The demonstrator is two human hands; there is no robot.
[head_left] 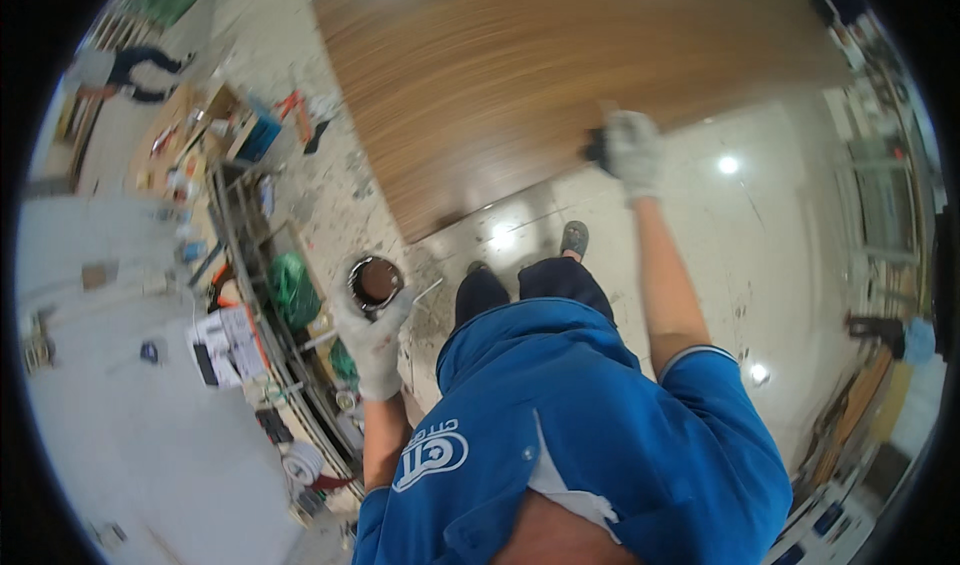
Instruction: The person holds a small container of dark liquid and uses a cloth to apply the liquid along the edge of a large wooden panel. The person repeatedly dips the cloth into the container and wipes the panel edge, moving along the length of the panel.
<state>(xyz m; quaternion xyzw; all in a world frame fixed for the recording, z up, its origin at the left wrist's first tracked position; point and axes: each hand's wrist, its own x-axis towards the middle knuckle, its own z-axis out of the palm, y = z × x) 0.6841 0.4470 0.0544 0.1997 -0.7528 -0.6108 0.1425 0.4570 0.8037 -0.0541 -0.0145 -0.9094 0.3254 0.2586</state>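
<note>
My left hand (371, 337), in a pale work glove, is closed round a round can of dark brown liquid (377, 282), held upright beside the workbench. A thin pale stick (430, 288) shows just right of the can. My right hand (634, 153), also gloved and smeared by motion, is closed at the near edge of a large brown wood-grain panel (560, 65). A dark blurred object (597, 151) pokes out on its left side; what kind it is cannot be made out. Whether it touches the panel cannot be told.
Along my left runs a cluttered workbench with a green plastic bag (293, 287), papers (230, 347) and a blue box (256, 135). Red-handled tools (297, 115) lie on the stained floor. Another person (130, 68) is at the far left. Boards (855, 405) lean at the right.
</note>
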